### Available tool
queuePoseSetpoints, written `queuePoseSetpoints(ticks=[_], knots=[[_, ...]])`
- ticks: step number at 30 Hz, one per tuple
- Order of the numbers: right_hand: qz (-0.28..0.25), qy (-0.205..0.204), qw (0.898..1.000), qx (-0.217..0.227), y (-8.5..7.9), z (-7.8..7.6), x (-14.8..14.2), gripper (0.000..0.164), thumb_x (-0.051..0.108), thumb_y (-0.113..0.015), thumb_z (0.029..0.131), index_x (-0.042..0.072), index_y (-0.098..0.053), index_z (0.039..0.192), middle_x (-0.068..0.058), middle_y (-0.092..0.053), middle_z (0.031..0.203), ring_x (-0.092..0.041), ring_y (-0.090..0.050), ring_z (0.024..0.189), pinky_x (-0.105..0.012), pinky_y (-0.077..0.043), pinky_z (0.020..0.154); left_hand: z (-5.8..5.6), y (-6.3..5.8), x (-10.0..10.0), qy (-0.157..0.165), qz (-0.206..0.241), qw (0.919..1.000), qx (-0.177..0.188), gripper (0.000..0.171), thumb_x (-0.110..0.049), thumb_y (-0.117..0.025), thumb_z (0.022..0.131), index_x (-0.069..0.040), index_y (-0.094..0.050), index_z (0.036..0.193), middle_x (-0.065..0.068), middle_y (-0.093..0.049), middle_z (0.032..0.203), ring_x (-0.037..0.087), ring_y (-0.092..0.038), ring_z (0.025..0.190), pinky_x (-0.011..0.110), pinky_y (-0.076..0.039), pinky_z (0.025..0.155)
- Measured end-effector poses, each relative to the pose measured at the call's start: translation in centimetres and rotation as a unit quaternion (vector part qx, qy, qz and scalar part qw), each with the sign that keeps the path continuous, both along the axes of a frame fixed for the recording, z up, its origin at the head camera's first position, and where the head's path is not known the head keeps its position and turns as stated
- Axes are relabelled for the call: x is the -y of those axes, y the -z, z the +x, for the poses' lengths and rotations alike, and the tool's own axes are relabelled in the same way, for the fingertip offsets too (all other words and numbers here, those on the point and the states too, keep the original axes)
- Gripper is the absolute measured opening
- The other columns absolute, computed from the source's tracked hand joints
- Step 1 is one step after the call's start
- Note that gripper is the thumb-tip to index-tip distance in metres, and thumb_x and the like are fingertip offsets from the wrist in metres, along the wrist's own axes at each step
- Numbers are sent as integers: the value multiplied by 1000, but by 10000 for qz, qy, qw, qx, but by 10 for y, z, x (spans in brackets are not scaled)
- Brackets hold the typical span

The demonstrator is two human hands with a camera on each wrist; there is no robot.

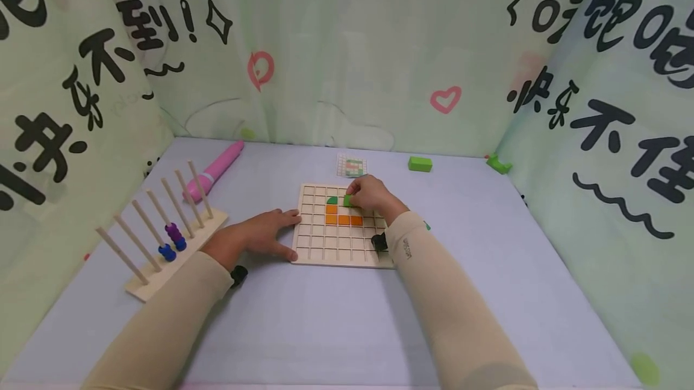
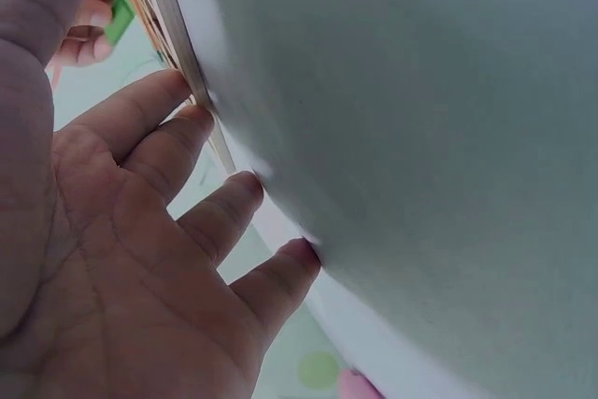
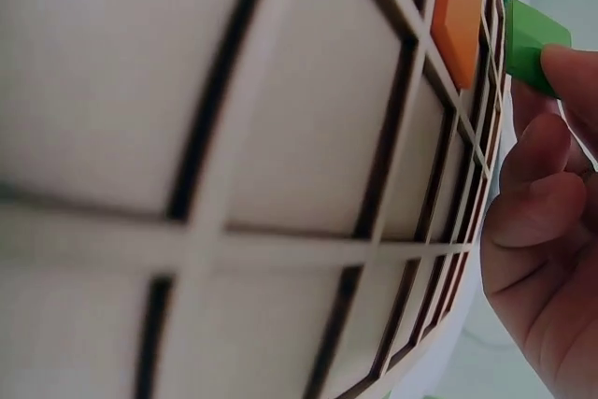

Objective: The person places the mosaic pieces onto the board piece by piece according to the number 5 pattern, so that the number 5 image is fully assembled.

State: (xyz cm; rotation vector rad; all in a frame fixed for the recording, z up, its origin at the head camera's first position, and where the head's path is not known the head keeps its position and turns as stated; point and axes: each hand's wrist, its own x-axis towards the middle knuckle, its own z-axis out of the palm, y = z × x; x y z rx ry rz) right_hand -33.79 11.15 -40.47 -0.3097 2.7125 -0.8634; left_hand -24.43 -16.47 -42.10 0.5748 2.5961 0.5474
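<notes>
A wooden grid board [image 1: 311, 242] lies flat on the table. My right hand [image 1: 371, 193] pinches a light green tile [image 3: 533, 39] between thumb and finger, over the far rows of the board. Just left of that tile, a darker green piece with a curved edge [image 1: 332, 200] sits in a cell. Several orange tiles [image 1: 331, 219] form an L shape below it. My left hand [image 1: 265, 232] rests at the board's left side, fingers extended; in the left wrist view its fingertips [image 2: 192, 117] touch the board's edge.
A small printed pattern card [image 1: 352, 166] lies behind the board, with a green block [image 1: 420, 164] to its right. A green curved piece [image 1: 499, 164] is at the far right corner. On the left stand a wooden peg rack [image 1: 217, 221] with blue and purple beads and a pink stick-like object [image 1: 222, 164].
</notes>
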Motion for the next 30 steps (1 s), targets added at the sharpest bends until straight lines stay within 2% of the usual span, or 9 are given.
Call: queuePoseSetpoints(ticks=[9,15,20,30], knots=[[192,118,9997,-28,0,-5,10,16,7,-63,95,7,-72,108,-9,-66,107,-26,-55,98,-33,-46,82,1,-2,-1,-27,14,10000,5,97,-49,-85,84,-13,-38,162,4,-27,173,38,-21,159,56,-24,127],[251,126,9994,177,4,-11,14,15,8,-61,97,8,-73,107,-8,-67,108,-24,-57,96,-33,-49,81,1,0,0,28,15,10000,-74,97,-50,-85,84,-13,-39,161,4,-27,172,40,-21,159,56,-24,127],[443,102,9989,72,5,-12,16,17,8,-62,96,8,-74,108,-8,-70,109,-24,-59,97,-33,-51,82,1,0,-1,14,-36,10000,-86,97,-50,-85,84,-13,-39,161,4,-27,172,40,-21,159,56,-24,127],[786,-14,9969,-25,2,-5,18,29,6,-62,97,8,-77,121,-10,-71,130,-27,-60,116,-37,-54,97,3,-2,-2,19,-61,10000,-41,96,-49,-84,85,-13,-39,161,4,-27,172,39,-20,159,55,-24,127]])
